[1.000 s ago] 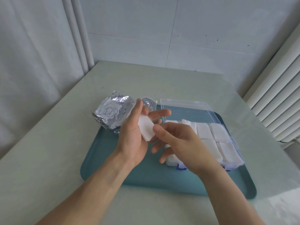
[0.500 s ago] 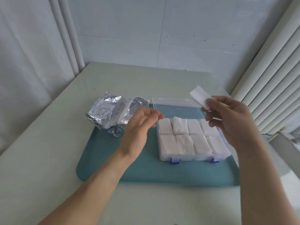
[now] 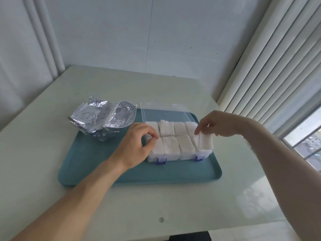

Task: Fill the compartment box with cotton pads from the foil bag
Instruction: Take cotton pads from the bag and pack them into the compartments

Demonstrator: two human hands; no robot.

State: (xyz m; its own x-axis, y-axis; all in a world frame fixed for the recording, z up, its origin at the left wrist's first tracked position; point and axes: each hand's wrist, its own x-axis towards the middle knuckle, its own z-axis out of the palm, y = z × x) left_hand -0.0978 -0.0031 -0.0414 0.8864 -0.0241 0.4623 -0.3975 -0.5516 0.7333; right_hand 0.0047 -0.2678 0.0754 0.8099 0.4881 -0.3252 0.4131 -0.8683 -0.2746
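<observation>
A clear compartment box with blue latches stands on a teal tray, its lid folded open toward the back. White cotton pads fill its compartments. My right hand pinches a cotton pad by its top edge and holds it over the front right compartment. At the box's left end, my left hand rests with its fingers curled and the fingertips touching the pads there. The crumpled foil bag lies open at the tray's back left corner.
The tray sits on a pale table with a wall behind it. White blinds and a window run along the right side. A curtain hangs at the left.
My right hand has come down from above the box's back right, bringing the pad onto the front right compartment. My left hand has moved right and down to the box's left end.
</observation>
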